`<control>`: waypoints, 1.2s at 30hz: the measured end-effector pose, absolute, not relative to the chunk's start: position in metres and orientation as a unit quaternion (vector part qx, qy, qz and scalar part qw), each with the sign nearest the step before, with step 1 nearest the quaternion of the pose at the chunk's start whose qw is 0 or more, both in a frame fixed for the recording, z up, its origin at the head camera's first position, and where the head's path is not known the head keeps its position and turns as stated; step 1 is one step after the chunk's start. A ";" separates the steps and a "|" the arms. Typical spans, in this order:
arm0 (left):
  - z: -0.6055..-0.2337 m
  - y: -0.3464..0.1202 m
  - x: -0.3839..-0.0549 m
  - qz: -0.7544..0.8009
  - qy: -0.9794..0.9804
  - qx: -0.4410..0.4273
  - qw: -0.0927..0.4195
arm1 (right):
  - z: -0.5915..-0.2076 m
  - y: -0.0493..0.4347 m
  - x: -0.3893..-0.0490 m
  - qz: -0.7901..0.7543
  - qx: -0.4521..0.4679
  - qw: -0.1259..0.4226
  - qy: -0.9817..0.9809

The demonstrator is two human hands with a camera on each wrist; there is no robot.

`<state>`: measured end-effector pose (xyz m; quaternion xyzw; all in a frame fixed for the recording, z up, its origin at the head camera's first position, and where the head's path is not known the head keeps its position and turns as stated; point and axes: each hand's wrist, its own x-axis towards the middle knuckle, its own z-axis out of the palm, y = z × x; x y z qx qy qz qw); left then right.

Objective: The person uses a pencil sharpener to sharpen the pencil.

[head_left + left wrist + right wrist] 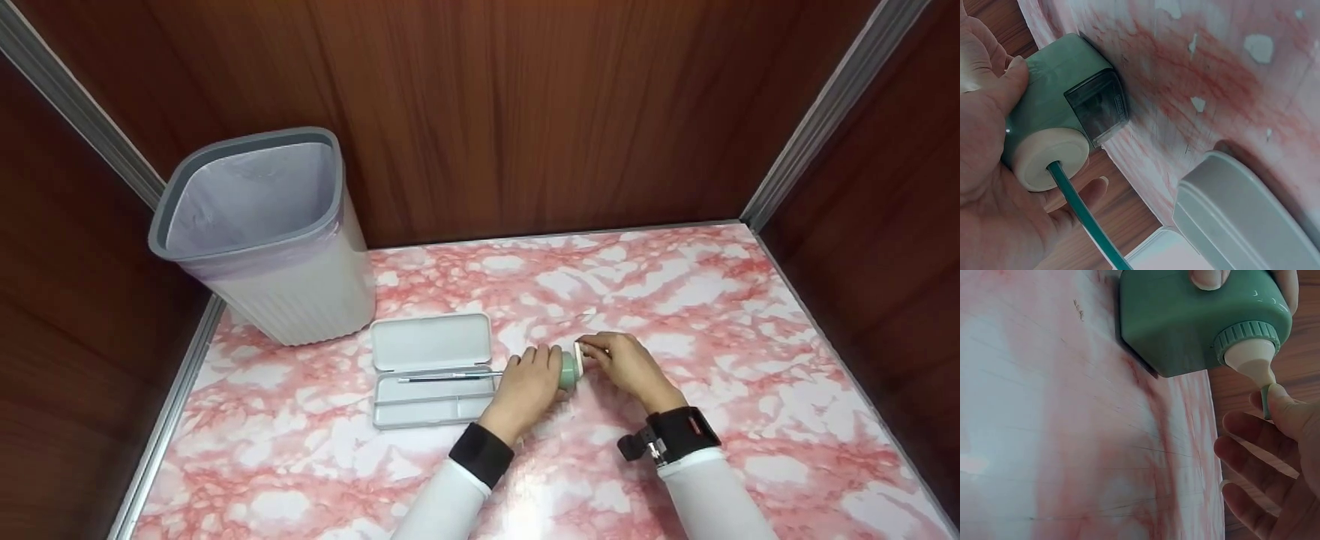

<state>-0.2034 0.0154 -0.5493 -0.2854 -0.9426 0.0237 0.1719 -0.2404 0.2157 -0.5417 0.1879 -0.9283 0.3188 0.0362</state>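
Note:
A green crank pencil sharpener (568, 371) stands on the table, with my left hand (525, 386) gripping its body from above. In the left wrist view a dark green pencil (1086, 216) sticks out of the sharpener's round cream-coloured front, beside a dark see-through shavings window (1098, 107). My right hand (630, 367) is at the sharpener's other end. There its thumb and index finger pinch the small green knob (1266, 402) of the cream crank (1251, 360); the other fingers are spread loosely. In the head view my left hand hides most of the sharpener.
Left of my hands lies an open grey pencil case (431, 345) with divided compartments and a thin dark pencil-like stick (420, 380) over it. A lined waste bin (300, 292) stands at the back left. Brown wooden panels (525, 120) enclose the pink marbled table (337, 487).

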 end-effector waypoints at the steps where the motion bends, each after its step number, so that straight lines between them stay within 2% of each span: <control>1: -0.549 0.015 -0.203 0.024 -0.942 -0.286 0.173 | -0.542 0.216 -0.240 0.319 0.186 0.035 -0.929; 10: -0.548 0.014 -0.203 0.016 -0.946 -0.285 0.152 | -0.546 0.216 -0.239 0.316 0.157 0.012 -0.936; 24: -0.552 0.018 -0.202 0.037 -0.940 -0.277 0.193 | -0.556 0.216 -0.243 0.314 0.153 0.013 -0.937; 36: -0.553 0.018 -0.201 0.040 -0.942 -0.271 0.195 | -0.569 0.217 -0.239 0.295 0.162 0.011 -0.942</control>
